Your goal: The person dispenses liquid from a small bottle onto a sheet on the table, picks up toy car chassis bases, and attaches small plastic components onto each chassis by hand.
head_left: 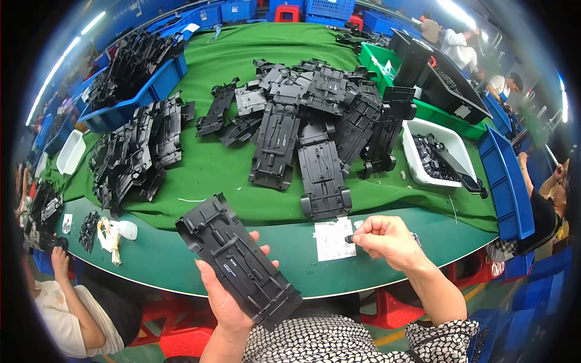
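My left hand (227,302) grips a black plastic toy-car chassis (239,260) from beneath, tilted above the table's front edge. The thumb lies along its left side and fingertips show on the right side. My right hand (387,241) pinches a small black part (349,239) between thumb and forefinger, over a white printed sheet (331,240). What kind of part it is I cannot make out. Beyond both hands, a heap of similar black chassis (321,91) lies on the green cloth (224,51).
More chassis (136,148) are piled at left, beside a loaded blue bin (163,81). A white tub (411,163) of small black parts stands at right, near a black crate (466,100). A white bottle (126,228) lies at front left. Other people sit on both sides.
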`<action>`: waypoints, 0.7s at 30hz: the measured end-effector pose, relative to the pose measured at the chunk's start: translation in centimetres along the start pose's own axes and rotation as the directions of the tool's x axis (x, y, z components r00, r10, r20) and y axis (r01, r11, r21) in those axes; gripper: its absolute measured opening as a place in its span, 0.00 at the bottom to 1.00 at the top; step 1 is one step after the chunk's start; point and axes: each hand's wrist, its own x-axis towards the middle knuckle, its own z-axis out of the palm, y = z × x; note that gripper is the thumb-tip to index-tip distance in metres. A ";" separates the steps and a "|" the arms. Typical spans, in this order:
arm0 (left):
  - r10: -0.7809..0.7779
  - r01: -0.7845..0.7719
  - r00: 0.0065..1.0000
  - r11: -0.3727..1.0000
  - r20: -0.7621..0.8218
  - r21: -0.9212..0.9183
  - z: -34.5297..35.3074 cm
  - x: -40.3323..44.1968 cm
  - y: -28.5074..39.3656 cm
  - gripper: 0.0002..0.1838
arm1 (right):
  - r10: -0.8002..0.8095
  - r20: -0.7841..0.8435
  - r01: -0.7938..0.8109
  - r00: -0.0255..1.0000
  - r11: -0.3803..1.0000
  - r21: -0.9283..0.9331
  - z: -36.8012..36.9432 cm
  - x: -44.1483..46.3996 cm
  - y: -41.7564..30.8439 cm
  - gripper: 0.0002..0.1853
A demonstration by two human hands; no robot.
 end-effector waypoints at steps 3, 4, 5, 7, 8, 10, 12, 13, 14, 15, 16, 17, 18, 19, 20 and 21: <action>0.002 -0.002 1.000 1.000 0.001 -0.002 0.1 0.2 -0.1 0.39 | -0.058 -0.013 0.058 0.998 0.997 -0.049 0.0 -0.1 0.2 0.07; 0.001 -0.001 1.000 1.000 0.007 -0.004 0.1 0.2 -0.1 0.39 | -0.116 -0.030 0.112 0.993 0.988 -0.107 0.3 -0.3 0.3 0.06; 0.002 -0.002 1.000 1.000 0.011 -0.005 0.0 0.3 -0.1 0.39 | -0.173 -0.040 0.165 0.984 0.973 -0.163 0.6 -0.4 0.5 0.06; -0.003 0.003 1.000 0.999 -0.004 -0.037 0.3 0.6 -0.1 0.39 | -0.556 0.033 0.473 0.831 0.674 -0.568 1.0 -0.8 0.6 0.04; -0.001 0.000 1.000 0.999 -0.023 -0.043 0.3 0.6 0.1 0.39 | -0.697 0.134 0.564 0.704 0.435 -0.702 1.3 -1.0 0.8 0.03; 0.006 -0.003 0.999 0.999 0.046 -0.051 -0.4 1.1 0.1 0.40 | -0.774 0.186 0.586 0.605 0.275 -0.762 1.9 -1.2 0.8 0.06; -0.001 0.002 0.999 1.000 0.040 -0.029 -0.5 1.3 0.2 0.41 | -0.824 0.158 0.605 0.544 0.255 -0.754 2.9 -1.8 0.6 0.08; 0.001 0.000 0.999 1.000 0.045 -0.021 -0.5 1.5 0.2 0.41 | -0.834 0.235 0.632 0.499 0.165 -0.757 3.1 -2.4 0.5 0.11; 0.003 0.001 0.998 0.999 0.061 -0.053 -0.4 1.6 0.1 0.41 | -0.856 0.325 0.707 0.402 0.065 -0.704 3.6 -2.8 0.4 0.14; 0.007 -0.006 0.999 1.000 0.053 -0.013 -0.4 1.7 0.1 0.42 | -0.866 0.377 0.761 0.329 0.006 -0.649 4.5 -3.1 0.5 0.14; 0.008 -0.009 0.999 1.000 0.050 0.025 -0.3 1.7 0.0 0.42 | -0.871 0.422 0.803 0.252 -0.056 -0.593 5.6 -3.4 0.6 0.15; 0.018 -0.020 0.998 0.999 0.059 0.032 -0.2 1.7 -0.1 0.41 | -0.855 0.472 0.832 0.215 -0.092 -0.547 6.2 -3.5 0.7 0.14; 0.026 -0.029 0.997 0.999 0.071 0.037 -0.1 1.6 -0.1 0.39 | -0.836 0.519 0.856 0.177 -0.129 -0.500 6.8 -3.6 1.0 0.14; 0.034 -0.037 0.996 0.998 0.083 0.041 0.0 1.6 -0.2 0.38 | -0.837 0.527 0.873 0.146 -0.142 -0.467 7.4 -3.5 1.4 0.13; 0.041 -0.046 0.996 0.997 0.083 0.057 0.0 1.5 -0.3 0.38 | -0.832 0.531 0.882 0.160 -0.120 -0.455 8.0 -3.7 1.5 0.13; 0.050 -0.056 0.995 0.996 0.081 0.074 0.0 1.5 -0.3 0.37 | -0.839 0.527 0.884 0.136 -0.137 -0.446 8.6 -3.7 1.7 0.13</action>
